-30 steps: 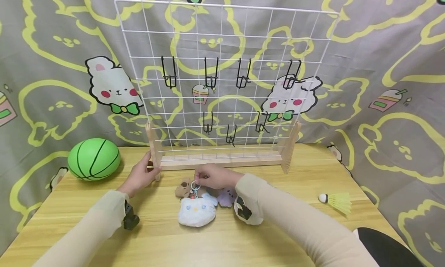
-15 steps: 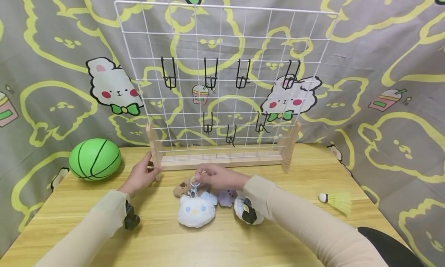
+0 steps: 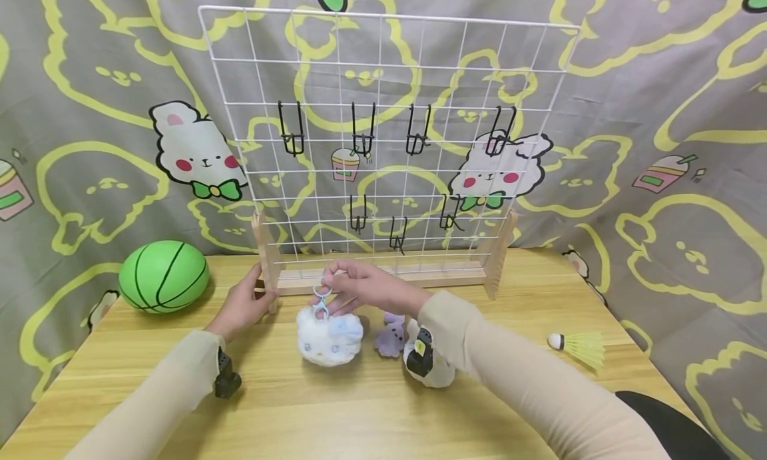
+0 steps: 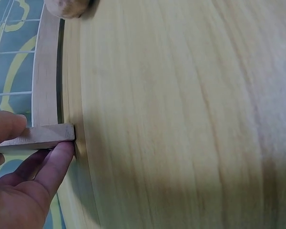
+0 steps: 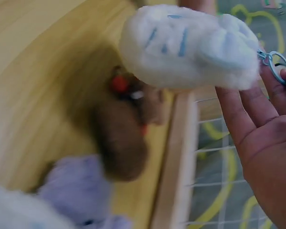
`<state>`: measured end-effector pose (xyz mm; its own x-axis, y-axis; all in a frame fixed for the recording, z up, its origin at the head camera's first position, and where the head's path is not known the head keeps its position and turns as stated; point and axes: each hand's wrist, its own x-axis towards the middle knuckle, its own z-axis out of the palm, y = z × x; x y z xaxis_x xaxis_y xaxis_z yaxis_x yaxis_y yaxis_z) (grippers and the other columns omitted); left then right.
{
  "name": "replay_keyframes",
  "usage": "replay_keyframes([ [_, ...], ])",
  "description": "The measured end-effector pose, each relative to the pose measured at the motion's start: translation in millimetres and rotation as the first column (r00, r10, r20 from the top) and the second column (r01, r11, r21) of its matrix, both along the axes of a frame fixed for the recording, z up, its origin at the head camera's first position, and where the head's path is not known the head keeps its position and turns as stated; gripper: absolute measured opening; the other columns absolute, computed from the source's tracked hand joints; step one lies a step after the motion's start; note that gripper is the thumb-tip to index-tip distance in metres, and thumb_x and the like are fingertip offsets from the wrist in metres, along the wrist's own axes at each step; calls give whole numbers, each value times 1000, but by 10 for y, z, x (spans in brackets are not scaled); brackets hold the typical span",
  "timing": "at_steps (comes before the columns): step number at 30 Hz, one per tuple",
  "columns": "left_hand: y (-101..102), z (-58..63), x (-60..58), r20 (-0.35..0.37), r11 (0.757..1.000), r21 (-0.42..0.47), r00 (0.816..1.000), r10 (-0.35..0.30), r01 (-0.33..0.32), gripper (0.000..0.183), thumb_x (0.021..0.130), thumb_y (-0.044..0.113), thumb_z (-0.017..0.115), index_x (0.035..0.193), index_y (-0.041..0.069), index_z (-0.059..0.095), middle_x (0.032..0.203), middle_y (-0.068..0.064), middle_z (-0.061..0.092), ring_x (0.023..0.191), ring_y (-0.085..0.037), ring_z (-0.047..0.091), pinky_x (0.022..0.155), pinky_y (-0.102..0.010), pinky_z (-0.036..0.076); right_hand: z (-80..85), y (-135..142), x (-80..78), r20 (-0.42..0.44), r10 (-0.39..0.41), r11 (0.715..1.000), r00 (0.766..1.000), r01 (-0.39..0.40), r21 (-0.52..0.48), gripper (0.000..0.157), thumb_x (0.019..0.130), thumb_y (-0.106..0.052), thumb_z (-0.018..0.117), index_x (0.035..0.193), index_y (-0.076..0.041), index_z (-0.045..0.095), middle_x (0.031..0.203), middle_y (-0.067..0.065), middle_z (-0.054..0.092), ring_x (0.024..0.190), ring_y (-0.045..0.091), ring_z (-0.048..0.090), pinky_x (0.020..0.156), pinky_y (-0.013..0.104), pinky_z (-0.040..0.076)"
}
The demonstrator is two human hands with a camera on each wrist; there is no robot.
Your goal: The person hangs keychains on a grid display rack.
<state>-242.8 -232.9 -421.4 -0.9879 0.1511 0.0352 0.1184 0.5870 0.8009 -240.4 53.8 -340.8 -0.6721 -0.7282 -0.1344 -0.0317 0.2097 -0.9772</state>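
Note:
My right hand (image 3: 374, 288) pinches the light blue key ring (image 5: 278, 69) of a white plush keychain (image 3: 329, 340). The fluffy cat-like head, with a pale blue bow, hangs below the fingers in front of the rack. In the right wrist view the other fingers extend beside the plush. At the rack's left end, my left hand (image 3: 242, 305) grips a wooden side support (image 4: 43, 136) between thumb and fingers. A white wire grid rack (image 3: 383, 147) stands upright, with several black hooks (image 3: 416, 132) on it.
A purple plush (image 3: 389, 340) and another white plush (image 3: 440, 373) lie near my right wrist. The brown plush (image 5: 119, 138) lies on the table, hidden in the head view. A green ball (image 3: 164, 277) stands left, a yellow shuttlecock (image 3: 578, 348) right.
My right hand has raised the white plush keychain off the table and moved it slightly left and toward the rack. The left hand stays on the support.

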Motion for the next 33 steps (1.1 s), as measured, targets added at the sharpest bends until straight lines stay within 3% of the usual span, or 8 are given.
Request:
replay_keyframes([
  [4, 1, -10, -1, -17, 1000, 2, 1000, -1, 1, 71, 104, 8, 57, 164, -1, 20, 131, -41, 57, 115, -51, 67, 77, -34, 62, 233, -78, -28, -87, -11, 996, 996, 3, -91, 22, 113, -18, 43, 122, 0, 52, 131, 28, 68, 93, 17, 77, 94, 42, 63],
  [7, -11, -26, -11, -32, 1000, -1, 999, -4, 4, 72, 103, 6, 56, 164, -1, 20, 131, -41, 58, 117, -53, 66, 77, -35, 63, 427, -146, -53, -170, -62, 981, 984, 29, -193, 23, 112, -15, 43, 122, 4, 51, 127, 31, 69, 86, 15, 77, 92, 44, 64],
  [9, -18, -33, -18, -44, 1000, -18, 999, -4, 3, 72, 102, 6, 56, 164, 0, 21, 131, -40, 59, 118, -54, 66, 79, -36, 64, 575, -188, -61, -223, -113, 967, 968, 55, -250, 22, 112, -15, 43, 121, 3, 52, 125, 31, 70, 83, 14, 76, 88, 43, 65],
  [17, -12, -28, -30, -34, 999, -51, 999, 6, -8, 67, 104, 8, 58, 162, -1, 25, 128, -38, 60, 115, -51, 66, 74, -33, 61, 1100, -346, -100, -286, -286, 891, 915, 144, -431, 15, 112, -13, 43, 119, -2, 50, 117, 30, 74, 74, 16, 74, 72, 40, 66],
  [24, -3, -72, -52, -36, 1000, -23, 999, 1, -2, 71, 104, 6, 58, 164, 0, 21, 129, -40, 59, 115, -51, 67, 73, -32, 61, 1337, -419, -177, -338, -366, 861, 867, 178, -476, 20, 113, -16, 41, 120, 1, 47, 115, 31, 74, 72, 17, 74, 68, 41, 65],
  [29, -13, -76, -50, -28, 1000, -13, 1000, 1, -1, 73, 104, 7, 58, 165, 1, 19, 128, -40, 59, 112, -48, 68, 70, -31, 61, 1450, -507, -195, -355, -376, 863, 856, 183, -472, 25, 113, -19, 42, 124, 3, 45, 114, 30, 75, 70, 19, 74, 65, 41, 65],
  [33, -23, -72, -45, -27, 1000, -11, 1000, 2, -2, 72, 104, 6, 58, 165, 1, 20, 127, -40, 60, 109, -46, 69, 69, -30, 61, 1493, -593, -203, -339, -405, 861, 849, 229, -454, 23, 113, -19, 42, 123, 1, 45, 113, 29, 76, 70, 20, 73, 64, 35, 64],
])
